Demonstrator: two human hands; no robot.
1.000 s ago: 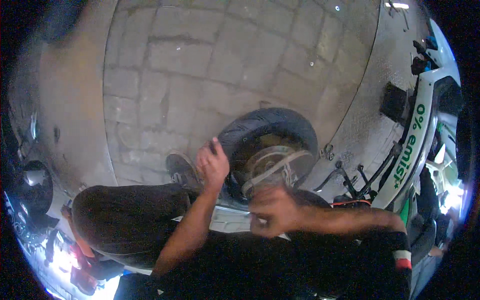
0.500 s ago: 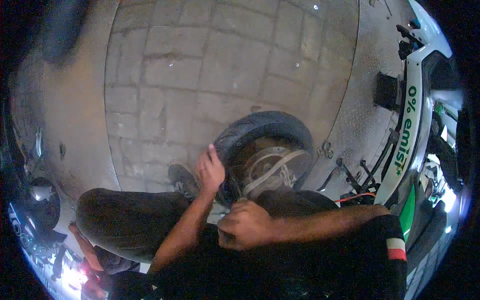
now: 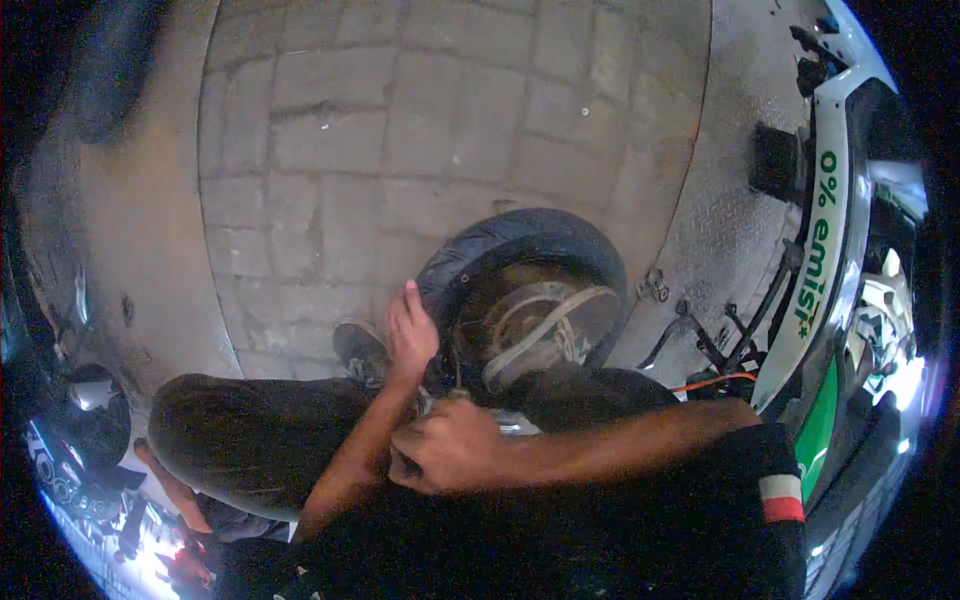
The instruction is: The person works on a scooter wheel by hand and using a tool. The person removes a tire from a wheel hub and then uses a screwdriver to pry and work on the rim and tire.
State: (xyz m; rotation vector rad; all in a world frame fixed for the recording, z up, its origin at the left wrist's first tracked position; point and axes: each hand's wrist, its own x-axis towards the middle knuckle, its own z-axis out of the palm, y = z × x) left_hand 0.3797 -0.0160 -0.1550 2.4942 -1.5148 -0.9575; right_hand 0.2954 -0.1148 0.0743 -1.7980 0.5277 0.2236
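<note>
A wheel with a black tyre (image 3: 520, 228) lies on the paving between my legs. My right shoe (image 3: 540, 345) rests across its rim. My left hand (image 3: 408, 335) is against the tyre's left side, with fingers stretched out and nothing gripped. Closer to my body, my right hand (image 3: 450, 447) is closed in a fist around a thin-shafted tool (image 3: 459, 372). The tool's shaft runs from the fist to the near left edge of the wheel. Its handle is hidden by my fingers, and I cannot tell exactly what its tip touches.
My left shoe (image 3: 358, 346) stands just left of the wheel. At the right is a scooter's white-and-green body panel (image 3: 822, 230), with black stand parts (image 3: 715, 345) and an orange cable (image 3: 715, 382) near it. Another person's arm (image 3: 172, 485) shows at lower left.
My right hand has moved left and slightly up, with the tool's shaft swinging to a more upright angle. My left hand stays by the tyre, a little higher in view.
</note>
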